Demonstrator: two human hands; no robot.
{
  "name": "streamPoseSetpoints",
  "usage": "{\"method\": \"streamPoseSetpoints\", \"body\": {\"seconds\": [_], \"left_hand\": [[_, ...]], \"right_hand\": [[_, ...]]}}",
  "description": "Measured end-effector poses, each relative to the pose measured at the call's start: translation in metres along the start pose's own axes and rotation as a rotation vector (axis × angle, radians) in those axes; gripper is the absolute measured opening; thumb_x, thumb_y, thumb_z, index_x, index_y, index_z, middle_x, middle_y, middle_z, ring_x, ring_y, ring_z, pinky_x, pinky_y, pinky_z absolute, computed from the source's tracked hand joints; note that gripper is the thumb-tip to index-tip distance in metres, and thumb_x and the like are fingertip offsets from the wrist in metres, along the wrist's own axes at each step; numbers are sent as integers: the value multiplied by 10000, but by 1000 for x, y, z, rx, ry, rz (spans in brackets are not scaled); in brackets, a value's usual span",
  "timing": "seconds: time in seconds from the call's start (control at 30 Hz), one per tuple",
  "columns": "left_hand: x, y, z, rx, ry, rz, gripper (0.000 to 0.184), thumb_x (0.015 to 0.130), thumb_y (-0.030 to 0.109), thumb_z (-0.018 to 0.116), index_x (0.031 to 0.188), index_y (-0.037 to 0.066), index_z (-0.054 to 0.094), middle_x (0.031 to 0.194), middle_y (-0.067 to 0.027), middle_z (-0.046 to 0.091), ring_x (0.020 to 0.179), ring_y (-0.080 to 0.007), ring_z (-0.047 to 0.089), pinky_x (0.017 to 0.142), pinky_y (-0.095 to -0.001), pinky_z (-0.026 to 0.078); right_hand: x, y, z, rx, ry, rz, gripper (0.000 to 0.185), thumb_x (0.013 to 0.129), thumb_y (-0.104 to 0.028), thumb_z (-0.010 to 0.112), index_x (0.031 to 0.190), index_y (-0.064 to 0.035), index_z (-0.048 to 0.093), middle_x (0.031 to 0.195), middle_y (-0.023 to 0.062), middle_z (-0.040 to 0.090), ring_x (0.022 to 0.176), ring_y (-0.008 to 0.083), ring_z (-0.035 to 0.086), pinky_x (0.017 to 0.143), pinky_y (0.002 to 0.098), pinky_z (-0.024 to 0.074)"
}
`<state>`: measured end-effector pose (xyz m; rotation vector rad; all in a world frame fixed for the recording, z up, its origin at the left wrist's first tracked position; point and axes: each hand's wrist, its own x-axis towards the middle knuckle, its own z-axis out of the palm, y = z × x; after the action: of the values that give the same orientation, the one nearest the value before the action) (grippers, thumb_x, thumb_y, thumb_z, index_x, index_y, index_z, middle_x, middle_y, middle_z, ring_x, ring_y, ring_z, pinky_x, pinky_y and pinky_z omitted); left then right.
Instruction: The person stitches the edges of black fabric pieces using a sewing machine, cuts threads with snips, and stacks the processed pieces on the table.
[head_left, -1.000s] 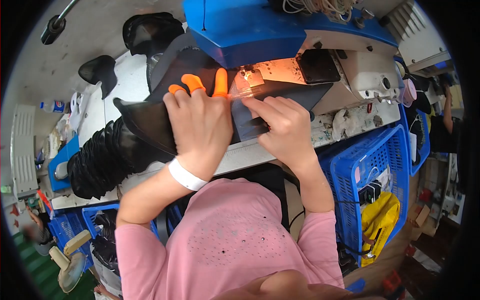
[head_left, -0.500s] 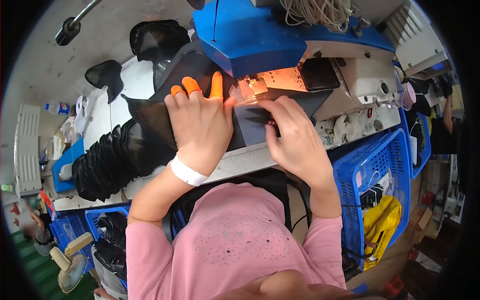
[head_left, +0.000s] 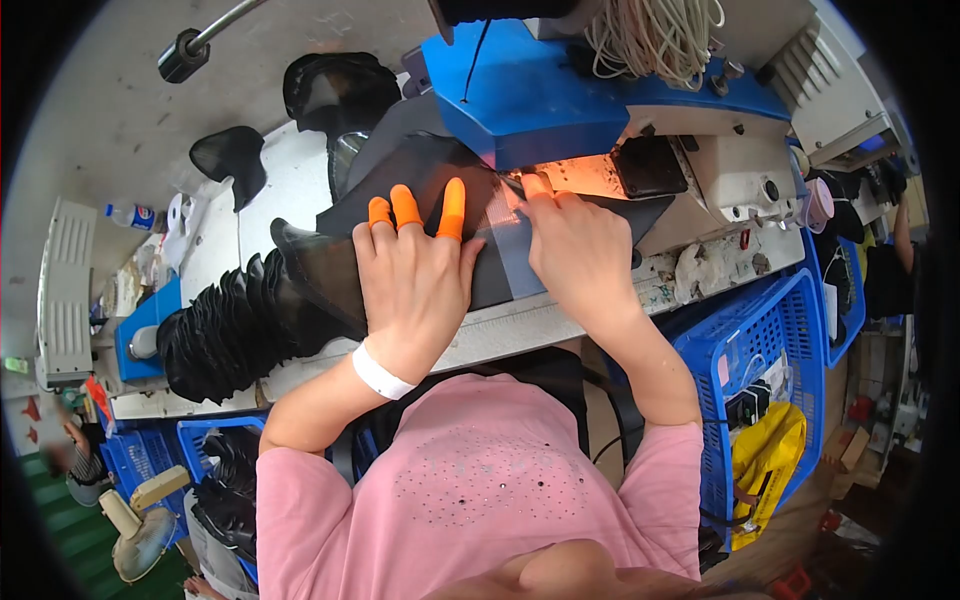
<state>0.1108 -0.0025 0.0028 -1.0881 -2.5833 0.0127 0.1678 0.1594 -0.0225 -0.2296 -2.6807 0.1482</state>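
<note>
My left hand (head_left: 415,285), with orange finger cots on several fingertips, lies flat with fingers spread on a thin black fabric piece (head_left: 420,165). My right hand (head_left: 580,250) is closed in a pinch beside the lit work spot under the blue sewing machine head (head_left: 530,100). A small dark pointed thing shows at its fingertips, too small to name. Sheer dark fabric also spreads under my left hand's side, and a grey strip of material (head_left: 510,255) runs between both hands toward the table's front edge.
A row of stacked black fabric pieces (head_left: 225,330) stands on the left. Loose black pieces (head_left: 228,160) lie behind it. A black box (head_left: 648,166) sits on the machine bed. Blue crates (head_left: 765,330) stand at the right. White cords (head_left: 655,40) hang above the machine.
My right hand has moved up and inward, its fingertips now at the lit spot. My left hand stays flat on the fabric. The whole view has shifted slightly.
</note>
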Motion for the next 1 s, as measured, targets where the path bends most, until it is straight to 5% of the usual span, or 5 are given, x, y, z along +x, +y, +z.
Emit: {"method": "streamPoseSetpoints", "body": {"seconds": [0.1,0.3,0.5,0.67,1.0], "left_hand": [[-15,-12,-8,-80,8,100,626,846,454,664,1337,80,558,1195,-268,564,1059,-404,552,893,-441,359],[-94,-84,46,-188,381,389,427,725,210,652,1151,200,678,1079,-20,607,1076,-237,581,882,-370,357],[-131,-109,98,-129,-373,162,598,813,297,685,1339,70,513,1312,-194,496,1299,-375,404,1093,-545,290],[-67,-100,111,-259,-39,70,575,832,300,682,1307,12,532,1384,-237,440,1326,-422,370,1107,-538,269],[22,-103,252,-982,391,-220,201,870,105,632,1045,7,645,997,-144,659,852,-287,654,768,-359,500]], "right_hand": [[0,2,1,61,25,20,208,874,-192,606,1026,-67,674,690,84,636,612,250,662,530,356,514],[-6,9,5,256,171,7,261,847,-214,667,1078,-94,675,698,64,628,605,262,644,526,367,498],[-7,7,5,253,157,30,253,840,-216,677,1057,-85,676,702,61,629,608,255,641,531,364,494],[-7,6,5,240,175,29,237,844,-214,675,1039,-80,678,716,66,638,623,261,645,544,361,496],[-7,4,3,275,186,41,216,851,-193,695,1024,-64,688,780,79,676,611,262,636,560,354,486]]}}
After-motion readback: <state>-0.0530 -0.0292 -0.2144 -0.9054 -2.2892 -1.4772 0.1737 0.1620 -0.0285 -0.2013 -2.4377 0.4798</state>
